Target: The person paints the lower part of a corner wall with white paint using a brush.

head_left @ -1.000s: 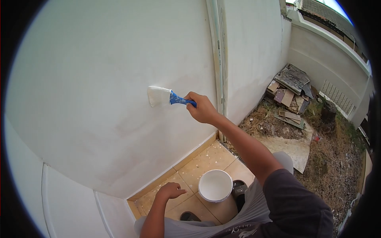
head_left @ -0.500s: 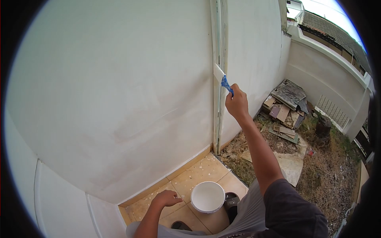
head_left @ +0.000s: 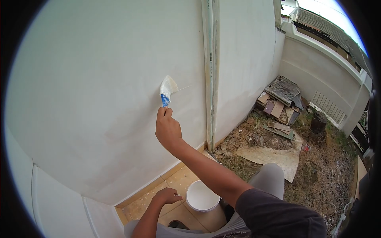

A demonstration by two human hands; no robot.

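My right hand point(head_left: 168, 129) is closed round the blue handle of a paintbrush point(head_left: 169, 85). Its wide white bristles are spread and bent against the white wall point(head_left: 119, 91), to the left of the vertical pipes. White paint smears the brush near its blue part. Low down, my left hand point(head_left: 167, 196) hovers over the tiled floor with its fingers curled in and nothing visible in them. Just right of it stands a round white bucket point(head_left: 188, 199) with white paint inside, partly hidden by my right forearm.
Pale vertical pipes point(head_left: 210, 75) run down the wall. Tan floor tiles point(head_left: 178, 179) carry white splashes. To the right, boards lie piled point(head_left: 282, 99) beside a tree stump point(head_left: 318, 121), with a flat sheet point(head_left: 278, 158) on the dry ground. A low boundary wall point(head_left: 317, 59) stands behind.
My right hand has moved left and down with the paintbrush, from the pipes to the wall surface beside them. The left hand stays near the bucket. The view has shifted slightly.
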